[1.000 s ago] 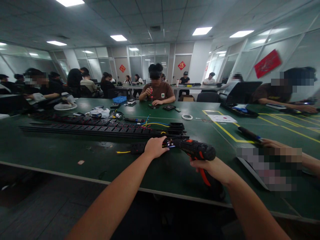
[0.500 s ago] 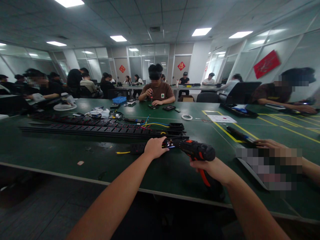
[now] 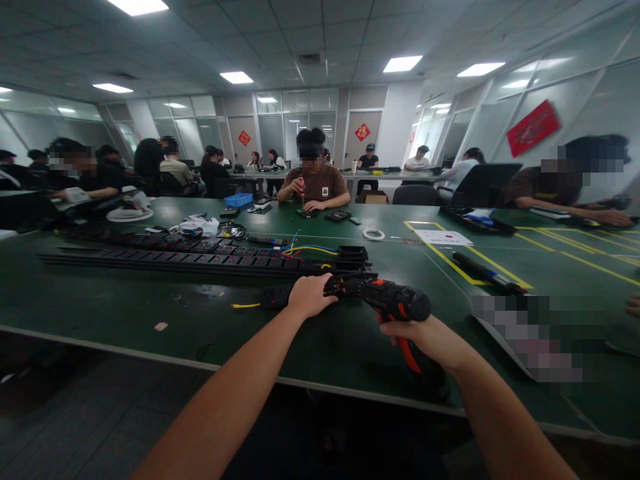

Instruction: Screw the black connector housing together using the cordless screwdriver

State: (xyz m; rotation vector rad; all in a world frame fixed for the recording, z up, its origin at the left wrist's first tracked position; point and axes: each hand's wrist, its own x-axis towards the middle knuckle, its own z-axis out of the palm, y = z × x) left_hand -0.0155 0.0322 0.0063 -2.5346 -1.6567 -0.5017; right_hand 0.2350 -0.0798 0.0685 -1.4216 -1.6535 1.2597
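Observation:
My right hand (image 3: 423, 335) is wrapped round the grip of a black and orange cordless drill (image 3: 393, 298), index finger near the trigger. The drill lies nearly level and points left, its nose against the right end of a short black socket strip (image 3: 275, 297). My left hand (image 3: 311, 296) clasps that strip from above, close to the drill's nose, and covers its middle. From the strip's left end a yellow wire (image 3: 246, 306) sticks out. The bit's tip and whatever it touches are too small and dark to make out.
Long black socket strips (image 3: 200, 259) lie just beyond my left hand, with blue and yellow wires (image 3: 313, 251). A pen-shaped electric screwdriver (image 3: 487, 272) and a white tape roll (image 3: 373, 235) rest on the green table (image 3: 125, 300). A co-worker (image 3: 315, 183) sits opposite.
The bluish light at the drill's nose has gone out; my hands and the drill have hardly moved. At right, another person's hand has let go of the electric screwdriver and withdrawn.

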